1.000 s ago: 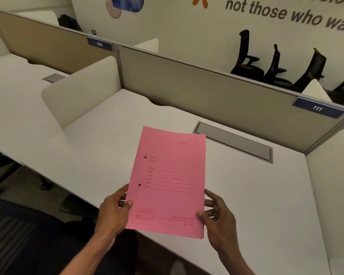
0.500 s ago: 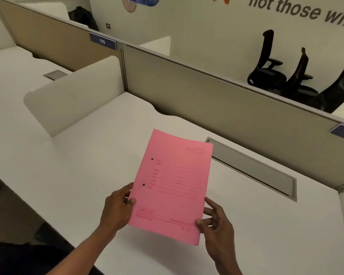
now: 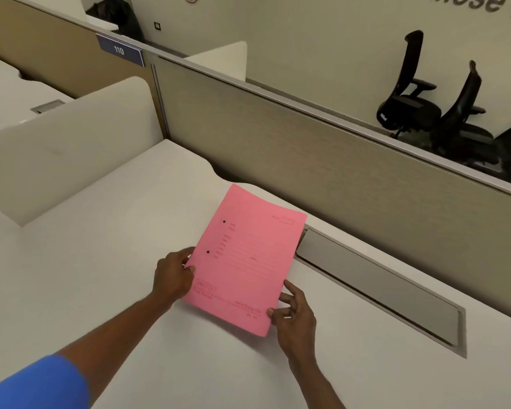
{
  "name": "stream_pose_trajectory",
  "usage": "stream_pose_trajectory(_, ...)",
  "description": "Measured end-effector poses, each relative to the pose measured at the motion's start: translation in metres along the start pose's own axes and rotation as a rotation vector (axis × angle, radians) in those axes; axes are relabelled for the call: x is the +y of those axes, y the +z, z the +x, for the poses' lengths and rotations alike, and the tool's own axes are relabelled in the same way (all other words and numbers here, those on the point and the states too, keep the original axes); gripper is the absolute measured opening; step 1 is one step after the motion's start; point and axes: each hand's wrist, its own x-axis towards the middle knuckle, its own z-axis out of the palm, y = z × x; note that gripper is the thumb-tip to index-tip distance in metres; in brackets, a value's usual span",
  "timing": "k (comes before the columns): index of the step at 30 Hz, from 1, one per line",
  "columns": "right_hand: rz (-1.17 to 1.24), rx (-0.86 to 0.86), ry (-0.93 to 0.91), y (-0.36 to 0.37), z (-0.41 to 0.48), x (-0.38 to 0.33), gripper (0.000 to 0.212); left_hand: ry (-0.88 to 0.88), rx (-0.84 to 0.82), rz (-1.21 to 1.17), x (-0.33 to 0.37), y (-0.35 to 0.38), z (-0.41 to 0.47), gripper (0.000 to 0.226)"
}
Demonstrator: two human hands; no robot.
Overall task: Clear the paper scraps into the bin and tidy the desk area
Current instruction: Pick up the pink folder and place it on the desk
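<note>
A pink paper file folder [image 3: 245,255] with two punched holes and printed lines is held low over the white desk [image 3: 101,261], near the desk's back. My left hand [image 3: 173,276] pinches its lower left edge. My right hand [image 3: 292,315] pinches its lower right corner, thumb on top. Whether the folder touches the desk I cannot tell. No paper scraps and no bin are in view.
A grey cable-tray lid [image 3: 378,287] is set into the desk just right of the folder. A beige partition [image 3: 337,160] runs along the back, and a white side divider [image 3: 71,143] stands at the left. Black office chairs [image 3: 425,113] stand beyond the partition.
Both hands have carried the pink folder forward over the desk, away from the front edge and toward the back partition. The view has moved closer and lower over the desk.
</note>
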Motion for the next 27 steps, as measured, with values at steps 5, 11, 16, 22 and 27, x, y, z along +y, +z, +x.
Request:
stream_pose_trajectory(5,0.014,0.024,0.021,0.012,0.049,0.004,0.075,0.021,0.052,0.039,0.021,0.025,0.058,0.056)
stream_pose_trajectory(11,-0.003,0.053,0.022,0.017,0.086,0.005,0.074,0.034,0.105,0.105,0.028,0.050,0.098,0.050)
stream_pose_trajectory(16,-0.042,0.063,0.042,0.022,0.102,0.007,0.075,0.092,0.098,0.291,0.026,0.061,0.118,0.048)
stream_pose_trajectory(22,-0.121,0.071,0.057,0.032,0.112,0.009,0.074,0.090,0.067,0.438,0.033,0.064,0.131,0.045)
stream_pose_trajectory(27,-0.180,0.089,0.051,0.037,0.116,0.011,0.075,0.084,0.010,0.547,0.037,0.067,0.134,0.032)
